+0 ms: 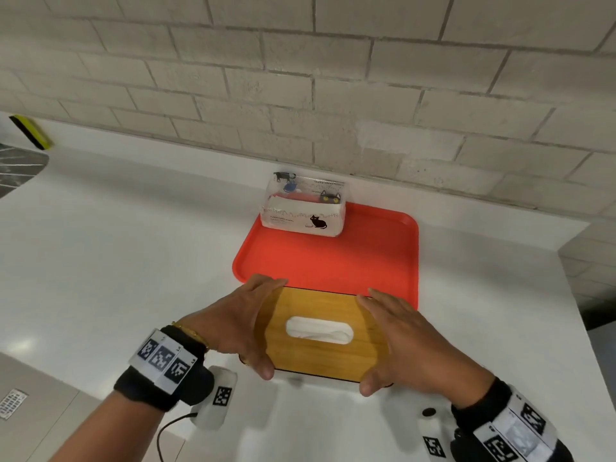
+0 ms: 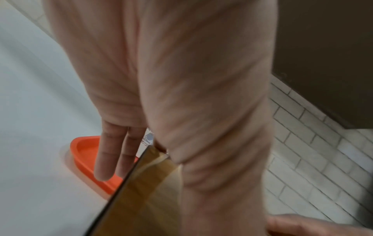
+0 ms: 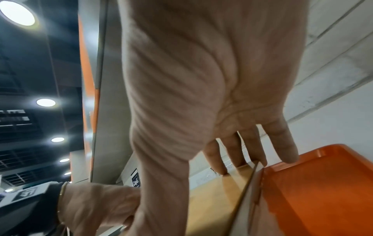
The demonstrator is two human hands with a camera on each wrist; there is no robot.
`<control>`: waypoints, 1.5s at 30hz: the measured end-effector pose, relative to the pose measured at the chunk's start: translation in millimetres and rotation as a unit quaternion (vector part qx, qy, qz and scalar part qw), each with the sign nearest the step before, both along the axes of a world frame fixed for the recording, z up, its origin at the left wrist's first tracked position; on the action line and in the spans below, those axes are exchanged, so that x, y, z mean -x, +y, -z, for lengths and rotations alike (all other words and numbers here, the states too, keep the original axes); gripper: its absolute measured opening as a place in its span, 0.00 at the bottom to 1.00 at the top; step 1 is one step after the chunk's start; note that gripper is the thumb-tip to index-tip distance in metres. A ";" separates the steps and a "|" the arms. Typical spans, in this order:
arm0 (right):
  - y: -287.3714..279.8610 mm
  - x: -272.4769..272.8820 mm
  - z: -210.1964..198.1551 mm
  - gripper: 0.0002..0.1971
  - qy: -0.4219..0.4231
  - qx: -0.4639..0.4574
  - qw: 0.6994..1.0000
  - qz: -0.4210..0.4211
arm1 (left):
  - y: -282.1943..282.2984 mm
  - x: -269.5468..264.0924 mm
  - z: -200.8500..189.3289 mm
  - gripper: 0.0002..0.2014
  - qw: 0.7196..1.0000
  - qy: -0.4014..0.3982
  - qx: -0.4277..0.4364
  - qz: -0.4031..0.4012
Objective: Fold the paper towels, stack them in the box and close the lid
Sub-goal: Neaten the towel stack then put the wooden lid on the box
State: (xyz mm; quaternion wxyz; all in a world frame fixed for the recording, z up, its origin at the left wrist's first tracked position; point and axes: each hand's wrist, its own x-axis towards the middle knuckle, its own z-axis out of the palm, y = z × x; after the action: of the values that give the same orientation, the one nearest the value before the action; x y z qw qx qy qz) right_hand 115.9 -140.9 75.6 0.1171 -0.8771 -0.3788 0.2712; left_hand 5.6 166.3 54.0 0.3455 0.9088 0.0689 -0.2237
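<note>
Left hand (image 1: pixel 245 316) and right hand (image 1: pixel 408 343) clasp 1 tissue box (image 1: pixel 320 360) by 1 red tray (image 1: pixel 373 261) holding 1 tissue pack (image 1: pixel 303 213).

Black bands circled both wrists, the left band (image 1: pixel 136 385) and right band (image 1: pixel 483 398) each crossed by a white strip of square-code markers. A gold bracelet (image 1: pixel 191 333) sat behind the left hand (image 1: pixel 243 318), a black cable (image 1: pixel 159 441) below.

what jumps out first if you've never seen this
A bright red tray sits on the white counter, with a cat-print tissue pack at its far left corner. Nearest the camera, the left hand and right hand hold a wood-topped box by its ends, over the tray's near edge.
</note>
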 end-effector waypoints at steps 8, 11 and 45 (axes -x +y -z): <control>-6.1 -12.9 0.3 0.70 0.039 0.027 0.999 -0.026 | 4.0 3.5 1.9 0.74 1.000 0.011 0.023 0.002; -16.0 -18.1 0.9 0.69 0.050 0.027 0.998 -0.031 | 8.9 11.5 9.0 0.72 0.998 0.013 0.057 -0.015; 38.6 22.8 -0.5 0.06 -0.160 -0.048 0.986 -0.015 | -70.4 -12.1 14.4 0.22 0.918 -0.292 -0.220 0.153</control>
State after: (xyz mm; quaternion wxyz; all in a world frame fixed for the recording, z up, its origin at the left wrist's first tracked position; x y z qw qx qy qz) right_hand 93.1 -102.3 76.1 0.0929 -0.8967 -0.4184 0.1107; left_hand 17.7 95.9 39.5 0.1030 0.9863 -0.1271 0.0223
